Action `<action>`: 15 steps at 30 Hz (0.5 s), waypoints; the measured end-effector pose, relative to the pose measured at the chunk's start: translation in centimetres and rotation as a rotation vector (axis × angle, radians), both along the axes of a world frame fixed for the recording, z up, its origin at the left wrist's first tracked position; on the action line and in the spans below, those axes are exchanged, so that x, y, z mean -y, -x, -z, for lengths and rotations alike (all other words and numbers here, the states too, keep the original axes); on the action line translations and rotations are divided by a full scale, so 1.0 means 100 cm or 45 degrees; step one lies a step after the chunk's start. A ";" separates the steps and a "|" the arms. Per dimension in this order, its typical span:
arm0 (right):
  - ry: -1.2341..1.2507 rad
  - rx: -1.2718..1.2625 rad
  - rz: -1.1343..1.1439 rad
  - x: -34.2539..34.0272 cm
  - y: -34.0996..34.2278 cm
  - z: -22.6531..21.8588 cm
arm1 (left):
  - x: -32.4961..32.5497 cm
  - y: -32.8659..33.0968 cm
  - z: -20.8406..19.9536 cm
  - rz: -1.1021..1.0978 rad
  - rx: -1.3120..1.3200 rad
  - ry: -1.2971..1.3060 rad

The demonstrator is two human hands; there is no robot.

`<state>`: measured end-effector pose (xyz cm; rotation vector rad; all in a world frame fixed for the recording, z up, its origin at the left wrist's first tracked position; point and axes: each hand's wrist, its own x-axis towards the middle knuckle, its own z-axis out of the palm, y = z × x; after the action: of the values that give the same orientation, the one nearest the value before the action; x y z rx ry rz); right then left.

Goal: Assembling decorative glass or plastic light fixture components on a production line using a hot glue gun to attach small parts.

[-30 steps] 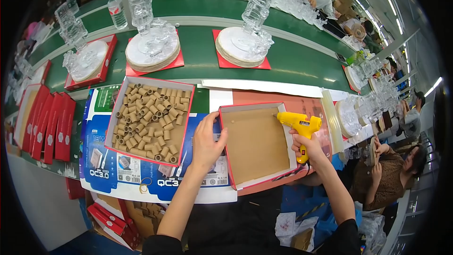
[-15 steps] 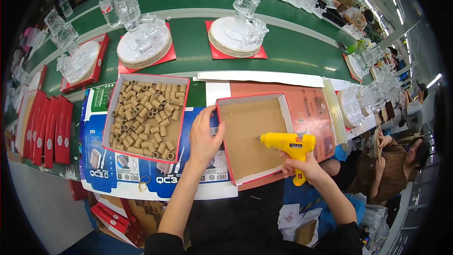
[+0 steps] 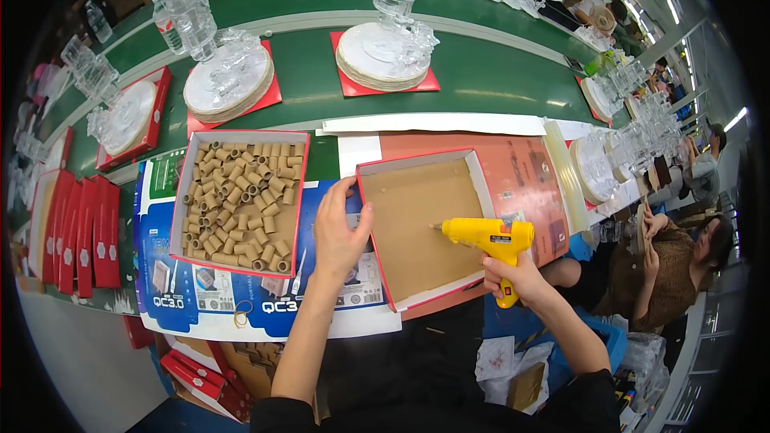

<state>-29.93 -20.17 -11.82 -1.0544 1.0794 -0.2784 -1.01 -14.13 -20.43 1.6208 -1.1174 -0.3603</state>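
Observation:
My right hand (image 3: 513, 275) is closed around the handle of a yellow hot glue gun (image 3: 491, 236). The gun's nozzle points left, over the inside of a shallow red-edged cardboard box (image 3: 425, 196) with a bare brown bottom. Against that box's left wall rests my left hand (image 3: 338, 232), fingers stretched out and thumb apart, with nothing in its grasp. To its left stands a second red-edged box (image 3: 302, 184), holding many short brown cardboard tubes (image 3: 241, 192).
Printed cardboard sheets (image 3: 321, 325) lie under both boxes. Beyond, a green conveyor (image 3: 497, 80) carries stacks of white discs (image 3: 385, 56) topped with clear plastic pieces. Red boxes (image 3: 104, 232) stand in a row at left. A co-worker (image 3: 658, 273) sits at right.
The view has shifted slightly, so most things sit a little further left. The glue gun's nozzle has come slightly closer to the box's middle. My left hand stays at the box's left wall.

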 end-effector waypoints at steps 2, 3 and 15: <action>-0.034 -0.005 0.015 0.000 0.002 -0.001 | 0.000 0.000 0.000 0.004 0.002 0.001; -0.067 -0.008 0.026 0.000 0.003 -0.001 | 0.000 0.000 0.000 0.004 0.005 0.003; -0.045 0.139 -0.509 -0.029 0.010 -0.003 | 0.001 -0.001 0.000 0.003 -0.011 0.013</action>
<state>-30.94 -17.29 -11.50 -1.1826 0.7530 0.0049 -0.90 -14.25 -20.41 1.6077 -1.1136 -0.3623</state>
